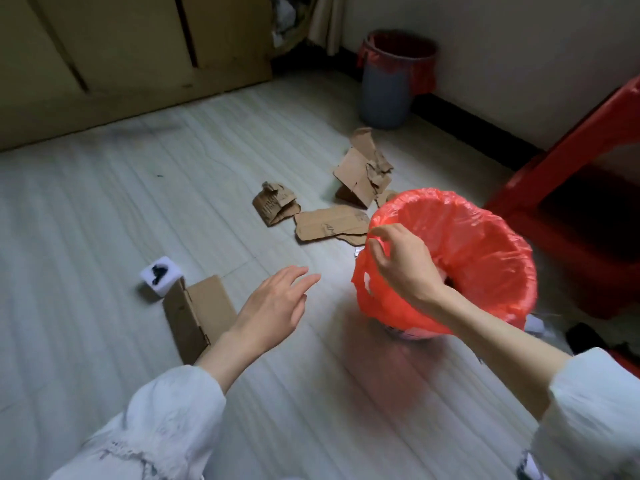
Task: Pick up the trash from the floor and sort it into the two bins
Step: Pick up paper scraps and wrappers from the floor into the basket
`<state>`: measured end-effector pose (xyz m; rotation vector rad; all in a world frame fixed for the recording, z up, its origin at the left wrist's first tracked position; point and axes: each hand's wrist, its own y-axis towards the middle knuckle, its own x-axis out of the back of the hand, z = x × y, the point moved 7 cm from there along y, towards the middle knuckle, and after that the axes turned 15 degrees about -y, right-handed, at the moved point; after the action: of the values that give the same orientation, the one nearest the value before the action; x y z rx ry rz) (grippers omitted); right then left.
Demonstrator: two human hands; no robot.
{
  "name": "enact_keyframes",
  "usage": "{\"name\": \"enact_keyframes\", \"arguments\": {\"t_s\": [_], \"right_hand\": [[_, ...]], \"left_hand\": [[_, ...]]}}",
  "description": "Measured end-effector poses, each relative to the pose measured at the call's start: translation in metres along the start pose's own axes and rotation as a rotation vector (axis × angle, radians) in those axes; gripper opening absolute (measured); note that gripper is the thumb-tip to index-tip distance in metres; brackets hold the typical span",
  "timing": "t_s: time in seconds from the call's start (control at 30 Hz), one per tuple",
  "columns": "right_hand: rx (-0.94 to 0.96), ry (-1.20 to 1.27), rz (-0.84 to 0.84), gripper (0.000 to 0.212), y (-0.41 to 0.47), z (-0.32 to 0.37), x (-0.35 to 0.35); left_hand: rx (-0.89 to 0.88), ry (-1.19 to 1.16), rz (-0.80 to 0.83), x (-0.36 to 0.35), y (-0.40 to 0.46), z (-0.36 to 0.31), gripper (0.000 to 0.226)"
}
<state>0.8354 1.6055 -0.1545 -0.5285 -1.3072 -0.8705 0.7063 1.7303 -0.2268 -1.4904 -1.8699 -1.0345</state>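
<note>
Both hands are seen mid-sort: the right hand pinches the near bin's red liner, the left hand spread empty. Cardboard scraps lie beyond; the far bin waits. Gathering seemingly comes next.

We cannot read the print on the torn cardboard; the right hand hides the near bin bottom; the red stool is cropped at right.
</note>
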Motion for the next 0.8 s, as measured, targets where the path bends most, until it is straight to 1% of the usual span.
{"name": "enact_keyframes", "arguments": {"t_s": [0.07, 0.17, 0.27, 0.33, 0.43, 0.5, 0.57, 0.63, 0.7, 0.77, 0.8], "right_hand": [[0.155, -0.013, 0.032, 0.028, -0.009, 0.043, -0.009], [0.340, -0.078, 0.211, 0.038, -0.022, 0.101, -0.055], [0.428, -0.192, 0.426, 0.049, -0.027, 0.127, -0.123], [0.423, -0.236, 0.539, 0.053, -0.022, 0.131, -0.170], [0.331, -0.250, 0.656, 0.055, -0.007, 0.125, -0.232], [0.271, -0.276, 0.673, 0.057, 0.007, 0.115, -0.266], [0.205, -0.337, 0.599, 0.059, 0.028, 0.100, -0.287], [0.091, -0.408, 0.483, 0.062, 0.052, 0.074, -0.295], [-0.069, -0.457, 0.402, 0.062, 0.070, 0.043, -0.297], [-0.253, -0.462, 0.367, 0.063, 0.081, 0.014, -0.295], [-0.340, -0.450, 0.358, 0.064, 0.084, 0.002, -0.295]], "left_hand": [[0.113, -0.042, 0.005, 0.010, -0.023, 0.027, 0.041], [0.304, -0.033, -0.026, 0.029, -0.061, 0.079, 0.046], [0.416, 0.030, -0.078, 0.042, -0.091, 0.135, 0.040], [0.494, 0.101, -0.087, 0.049, -0.104, 0.178, 0.046], [0.646, 0.236, -0.035, 0.056, -0.114, 0.239, 0.058], [0.728, 0.297, 0.012, 0.053, -0.115, 0.277, 0.064], [0.809, 0.293, 0.055, 0.048, -0.115, 0.307, 0.067], [0.850, 0.256, 0.069, 0.039, -0.116, 0.325, 0.067], [0.852, 0.208, -0.031, 0.030, -0.115, 0.329, 0.062], [0.845, 0.175, -0.175, 0.029, -0.114, 0.326, 0.055], [0.832, 0.173, -0.217, 0.029, -0.111, 0.324, 0.051]]}}
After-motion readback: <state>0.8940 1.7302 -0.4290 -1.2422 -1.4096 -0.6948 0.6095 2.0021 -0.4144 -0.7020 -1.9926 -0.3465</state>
